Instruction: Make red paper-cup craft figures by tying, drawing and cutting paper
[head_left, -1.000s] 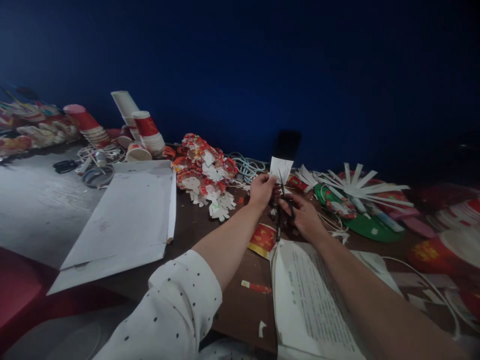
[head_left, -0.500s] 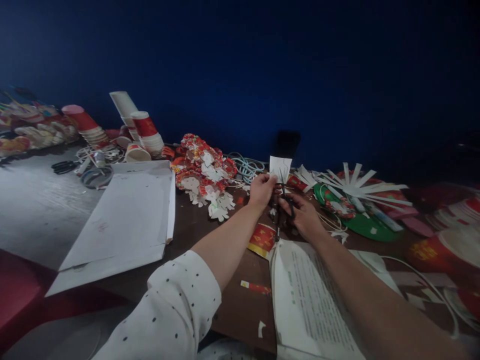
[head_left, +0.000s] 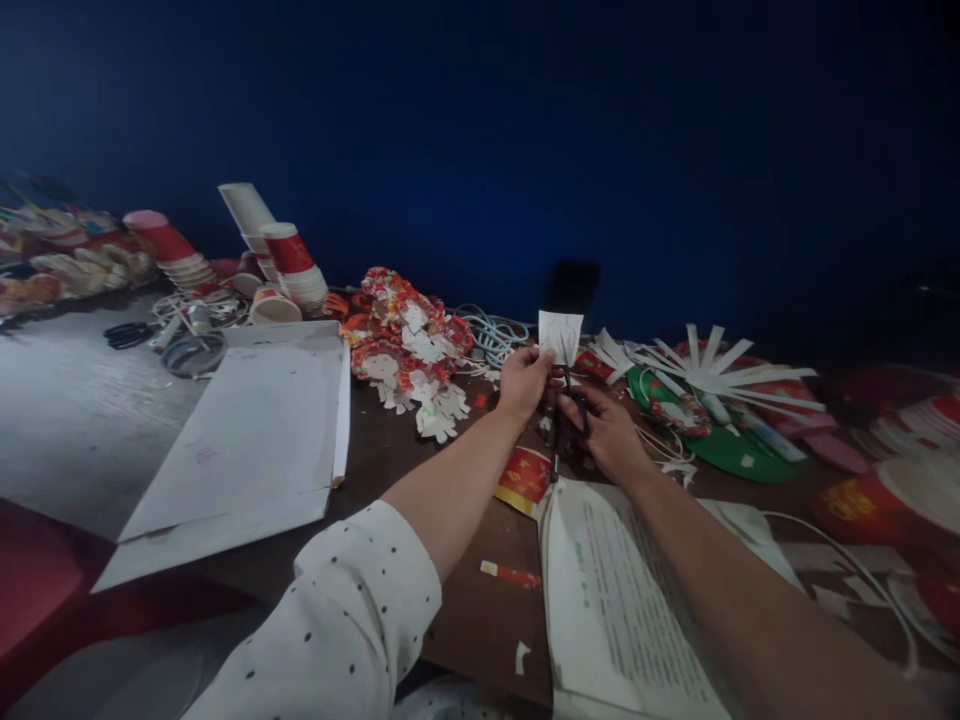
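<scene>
Between thumb and fingers, my left hand (head_left: 526, 378) pinches a small white piece of paper (head_left: 559, 333) by its lower left corner. Faint drawn lines show on the paper. My right hand (head_left: 606, 425) is wrapped around the handles of dark scissors (head_left: 568, 378), whose blades point up at the paper's lower edge. Whether the blades are fully closed is too small to tell. Below the hands lie a red and gold cup piece (head_left: 525, 478) and an open book (head_left: 626, 600) with printed text.
Left of my arms lies a large white board (head_left: 247, 430). Red cut-outs (head_left: 405, 330) are heaped behind it, near stacked paper cups (head_left: 292, 262). A white fringed paper cup (head_left: 712, 372) and a green disc (head_left: 739, 458) lie to the right. A dark blue wall (head_left: 450, 150) rises behind.
Both hands stay almost in place. The paper and the scissors have shifted only very slightly, and a small red scrap now shows beside my left wrist.
</scene>
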